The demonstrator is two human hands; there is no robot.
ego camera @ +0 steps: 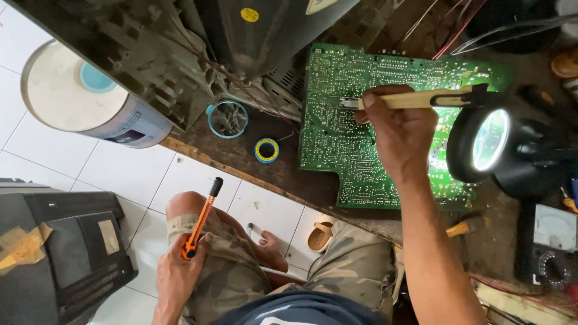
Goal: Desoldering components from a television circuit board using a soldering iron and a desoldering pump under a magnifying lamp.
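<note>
Right hand [398, 133] is closed around a tan brush [415, 99] laid left-right across the green circuit board [337, 138], while an orange knife [201, 218], pointing far-right, is gripped by the left hand [180, 274]; screws are held in a blue cup [227, 118].

Large lidded white bucket [90, 99] on white tiled floor [120, 171], left of bench. Lit black magnifier lamp [490, 144] on wooden workbench [241, 156], right side. Analogue multimeter [551, 244] near lamp, lower right. Blue-rimmed tin [227, 118] holds small parts; blue-and-yellow solder spool [267, 150] just beside it. Dark set casing [60, 247] lower left, tan tape stuck on top.
</note>
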